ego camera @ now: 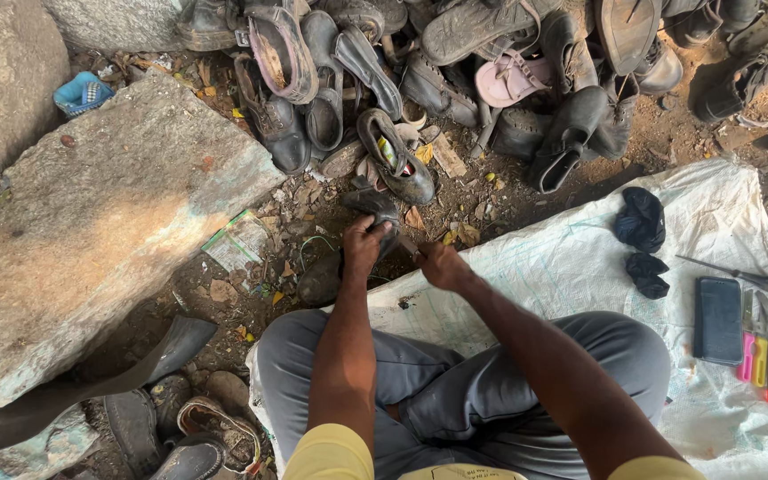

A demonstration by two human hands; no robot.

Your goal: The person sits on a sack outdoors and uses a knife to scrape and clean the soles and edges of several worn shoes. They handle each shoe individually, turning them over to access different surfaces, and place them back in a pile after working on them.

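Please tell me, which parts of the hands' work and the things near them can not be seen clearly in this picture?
- Head view: the tool in the right hand is mostly hidden by the fist; its kind is unclear.
- The dark shoe under the left hand is partly covered by that hand.
- The small tools on the white sheet are too small to tell apart.
- The shoe pile is cut off by the top edge.

Left hand [364, 244] grips a dark shoe [375, 209]; right hand [442, 265], just beside it, holds a thin tool [408, 246] against the shoe. Beyond the grip, a pile of worn shoes [455, 71].
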